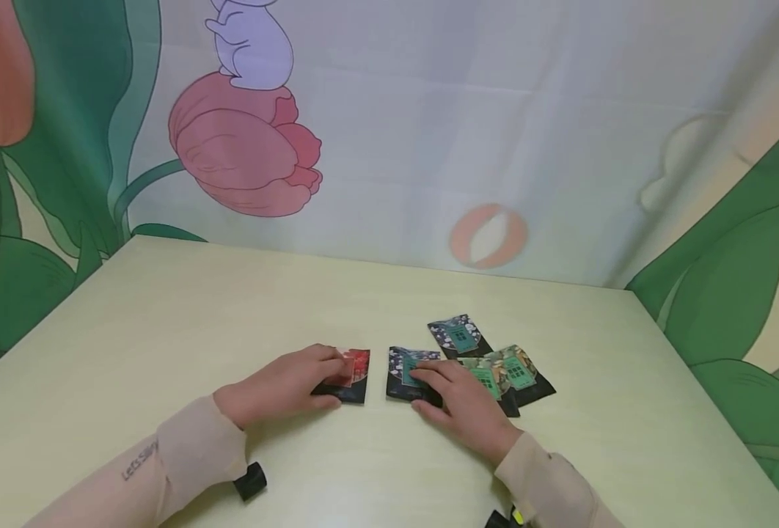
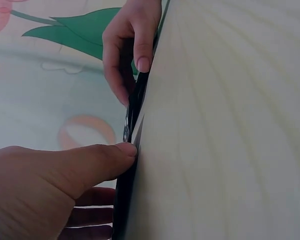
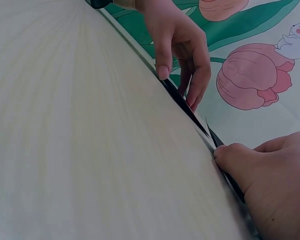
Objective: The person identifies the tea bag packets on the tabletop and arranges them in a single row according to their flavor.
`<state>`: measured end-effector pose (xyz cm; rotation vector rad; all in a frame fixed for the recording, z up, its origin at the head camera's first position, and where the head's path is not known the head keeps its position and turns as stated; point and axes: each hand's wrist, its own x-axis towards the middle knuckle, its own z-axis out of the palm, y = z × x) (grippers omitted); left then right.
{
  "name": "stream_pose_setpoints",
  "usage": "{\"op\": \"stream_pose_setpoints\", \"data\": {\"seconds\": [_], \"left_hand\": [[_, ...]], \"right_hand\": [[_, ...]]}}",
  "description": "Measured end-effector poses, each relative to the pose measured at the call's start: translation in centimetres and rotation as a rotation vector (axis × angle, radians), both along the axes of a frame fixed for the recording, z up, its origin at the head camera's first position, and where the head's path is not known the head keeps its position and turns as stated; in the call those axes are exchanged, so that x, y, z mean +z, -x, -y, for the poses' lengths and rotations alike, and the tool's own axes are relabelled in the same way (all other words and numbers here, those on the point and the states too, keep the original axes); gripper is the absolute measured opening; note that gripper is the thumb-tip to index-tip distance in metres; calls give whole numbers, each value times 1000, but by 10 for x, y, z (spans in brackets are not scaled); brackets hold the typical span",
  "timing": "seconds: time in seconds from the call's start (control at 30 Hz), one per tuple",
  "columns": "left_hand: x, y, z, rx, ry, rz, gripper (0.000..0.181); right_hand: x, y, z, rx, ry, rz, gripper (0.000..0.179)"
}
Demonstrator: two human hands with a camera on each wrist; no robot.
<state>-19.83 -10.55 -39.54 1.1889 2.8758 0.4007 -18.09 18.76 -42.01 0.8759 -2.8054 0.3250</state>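
My left hand (image 1: 287, 385) rests on a small flat packet with a red and black front (image 1: 359, 378), covering its left part. To its right, beside a narrow gap, lies a packet with a dark blue floral front and teal label (image 1: 397, 378). The fingertips of my right hand (image 1: 467, 405) touch that one's label, the thumb at its near edge. In the left wrist view the left thumb (image 2: 102, 162) lies along a dark packet edge. Both packets lie low on the table in the wrist views; their faces are hidden there.
Right of the right hand, another blue floral packet (image 1: 457, 334) lies with two overlapping green-labelled packets (image 1: 520, 372). They stand on a pale wood-grain table (image 1: 231, 308). A curtain printed with tulips (image 1: 389, 147) hangs along the table's far edge.
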Motion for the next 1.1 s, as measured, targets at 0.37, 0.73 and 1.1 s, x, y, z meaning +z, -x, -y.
{"op": "stream_pose_setpoints", "data": {"seconds": [0.37, 0.73, 1.1], "left_hand": [[-5, -10, 16, 25, -30, 39, 44], [-4, -12, 19, 20, -55, 24, 45], [-5, -5, 17, 17, -46, 34, 45]], "right_hand": [[-6, -3, 2, 23, 8, -48, 47], [-4, -7, 2, 16, 14, -42, 47], [-3, 0, -2, 36, 18, -71, 46]]}}
